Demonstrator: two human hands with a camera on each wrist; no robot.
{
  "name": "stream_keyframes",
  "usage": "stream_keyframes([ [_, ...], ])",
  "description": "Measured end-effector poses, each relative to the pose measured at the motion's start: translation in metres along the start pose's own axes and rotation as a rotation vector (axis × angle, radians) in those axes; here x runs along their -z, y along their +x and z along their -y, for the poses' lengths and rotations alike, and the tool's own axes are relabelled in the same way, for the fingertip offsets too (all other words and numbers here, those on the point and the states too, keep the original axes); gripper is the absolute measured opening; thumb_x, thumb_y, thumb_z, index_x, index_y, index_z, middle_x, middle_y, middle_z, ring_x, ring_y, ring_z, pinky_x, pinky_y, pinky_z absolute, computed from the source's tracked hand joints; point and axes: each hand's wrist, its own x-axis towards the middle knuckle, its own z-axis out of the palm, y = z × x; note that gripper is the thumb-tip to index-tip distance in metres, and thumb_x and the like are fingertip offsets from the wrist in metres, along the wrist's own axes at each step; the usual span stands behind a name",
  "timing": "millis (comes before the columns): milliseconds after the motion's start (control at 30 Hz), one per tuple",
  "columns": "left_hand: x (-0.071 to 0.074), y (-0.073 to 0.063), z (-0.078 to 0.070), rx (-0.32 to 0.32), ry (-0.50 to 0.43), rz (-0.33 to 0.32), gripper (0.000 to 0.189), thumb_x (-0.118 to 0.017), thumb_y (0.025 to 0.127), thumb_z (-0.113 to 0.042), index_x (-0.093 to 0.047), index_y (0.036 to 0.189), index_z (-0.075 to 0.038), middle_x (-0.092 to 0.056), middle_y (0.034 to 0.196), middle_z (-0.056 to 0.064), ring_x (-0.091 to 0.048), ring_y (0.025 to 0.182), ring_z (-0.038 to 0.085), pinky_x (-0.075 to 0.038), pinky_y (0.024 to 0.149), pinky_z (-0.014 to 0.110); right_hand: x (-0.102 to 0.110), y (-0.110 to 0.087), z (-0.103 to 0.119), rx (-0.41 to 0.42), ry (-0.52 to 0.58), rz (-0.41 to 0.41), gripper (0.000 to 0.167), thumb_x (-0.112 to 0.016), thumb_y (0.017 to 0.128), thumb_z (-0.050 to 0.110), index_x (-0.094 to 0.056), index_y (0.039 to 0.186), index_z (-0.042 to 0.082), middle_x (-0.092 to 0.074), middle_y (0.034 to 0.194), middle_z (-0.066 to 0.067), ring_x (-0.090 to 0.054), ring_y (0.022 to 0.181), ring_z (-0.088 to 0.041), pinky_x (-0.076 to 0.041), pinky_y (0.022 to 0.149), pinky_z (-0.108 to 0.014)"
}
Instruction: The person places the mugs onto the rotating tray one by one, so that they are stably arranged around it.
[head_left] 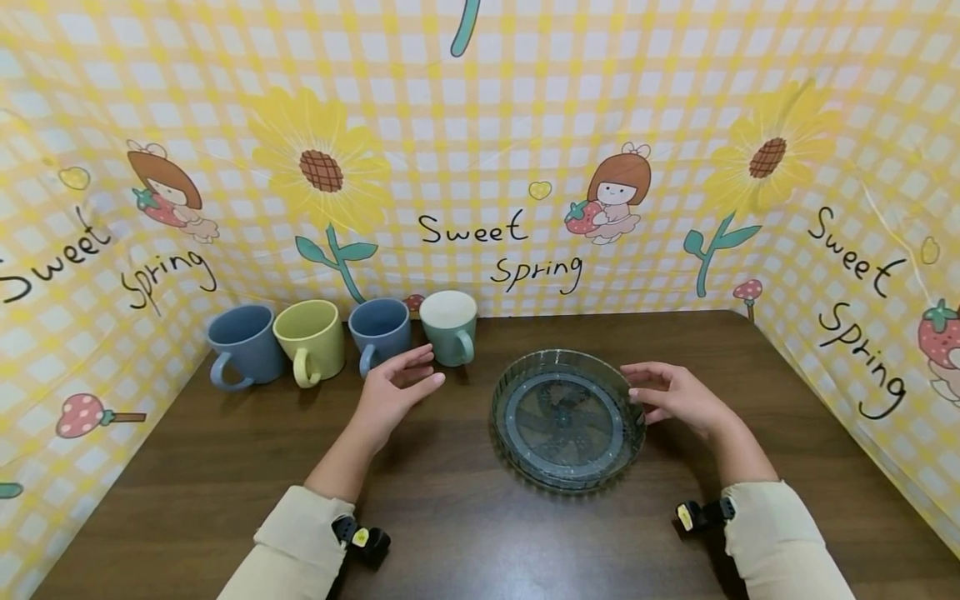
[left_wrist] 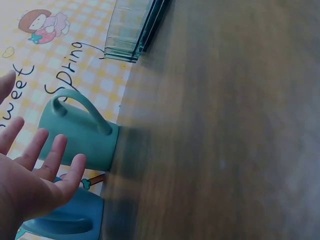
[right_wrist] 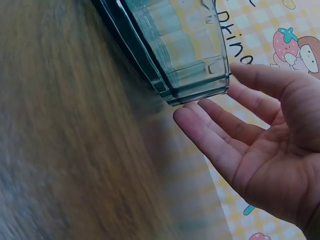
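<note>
Brown tabletop [head_left: 442, 500] under see-through dish [head_left: 567, 421], yellow-checked backdrop [head_left: 472, 125] behind

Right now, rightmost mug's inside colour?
White; the rightmost mug shows its inside best in the head view.

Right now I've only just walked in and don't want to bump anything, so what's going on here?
A person has their right hand at the right side of a clear round dish on the table, with the fingers extended at its edge. Their left hand holds nothing and is near the teal mug and the small blue mug. Further left stand a green mug and a larger blue mug.
</note>
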Motion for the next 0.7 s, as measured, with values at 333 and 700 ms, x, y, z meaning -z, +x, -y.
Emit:
stream_keyframes([
  [333,-0.007,0.011,0.003,0.101,-0.010,-0.055,0.057,-0.083,0.080,-0.021,-0.062,0.131,-0.006,-0.060,0.132,0.013,-0.063,0.110,0.022,-0.055,0.080,0.022,-0.002,-0.001,-0.002,-0.023,0.074,0.009,0.049,-0.058,0.094,0.002,-0.041,0.138,-0.012,-0.048,0.128,-0.035,-0.062,0.096,-0.020,-0.060,0.070,-0.042],
  [700,-0.018,0.022,0.007,0.094,-0.047,-0.110,0.051,-0.081,0.080,-0.007,-0.064,0.128,-0.003,-0.062,0.127,0.016,-0.064,0.110,0.028,-0.056,0.078,0.020,-0.004,-0.004,-0.003,-0.045,0.102,-0.010,0.049,-0.058,0.094,-0.001,-0.039,0.138,-0.013,-0.052,0.125,-0.034,-0.062,0.093,-0.018,-0.060,0.068,-0.039],
])
